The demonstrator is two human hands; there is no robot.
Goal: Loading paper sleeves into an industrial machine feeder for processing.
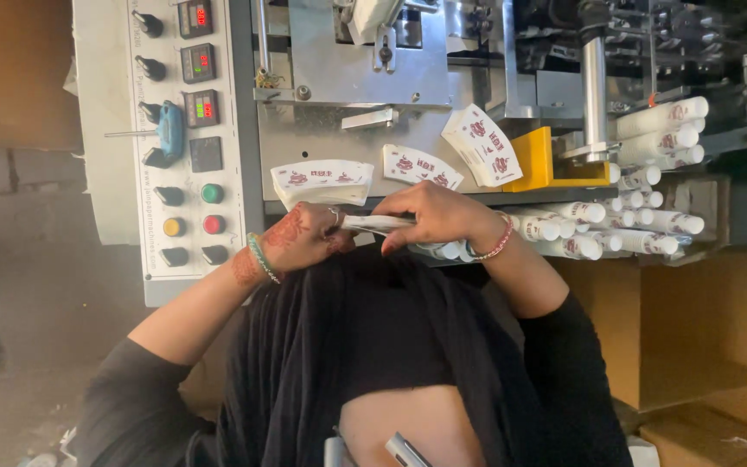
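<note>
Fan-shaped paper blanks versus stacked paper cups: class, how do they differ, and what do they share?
The fan-shaped paper blanks are flat curved sheets; the stacked paper cups are rolled and nested in long columns. The blanks lean on the grey machine panel, one thin pile gripped by left hand and right hand; the cups lie heaped sideways. Both are white with red print.

In front of me stands a control panel (185,130) with dark knobs, small red-lit displays, and green (211,193), yellow (172,227) and red (213,225) buttons. A blue tool (170,130) hangs on it. Beside it a yellow bracket (536,160) sits by a steel post (595,91). Brown cardboard boxes (693,346) stand to one side, near my dark clothing (373,346)
</note>
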